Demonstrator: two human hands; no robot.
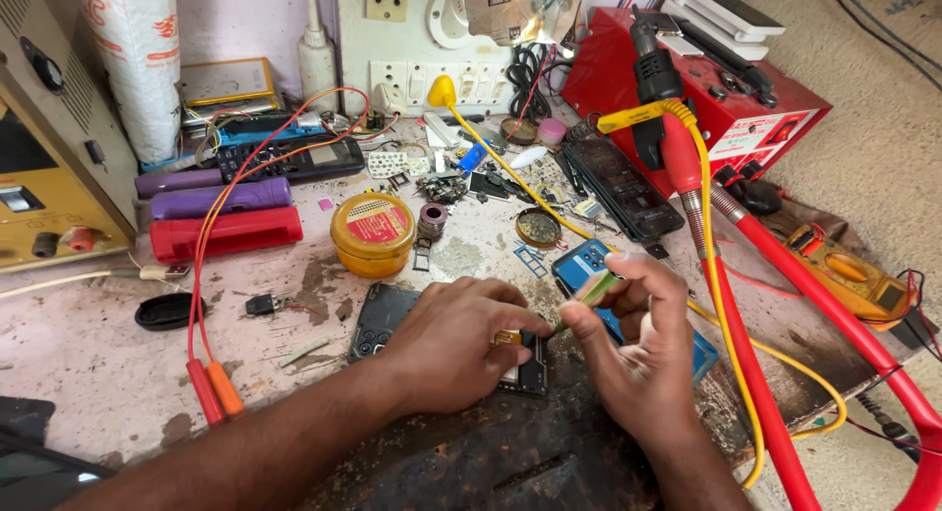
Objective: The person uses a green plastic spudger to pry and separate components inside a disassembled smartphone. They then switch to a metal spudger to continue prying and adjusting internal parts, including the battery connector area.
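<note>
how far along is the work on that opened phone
Done: the phone lies opened on the bench, with loose parts further back. In hand: the left hand pins it down while the right hand works a green-handled tool at its board. Left: it is not closed up; no cover is on it.

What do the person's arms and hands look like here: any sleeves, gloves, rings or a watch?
Both forearms are bare, with no sleeves in view. The left hand and right hand wear no gloves, and no rings, watch or bands show.
</note>
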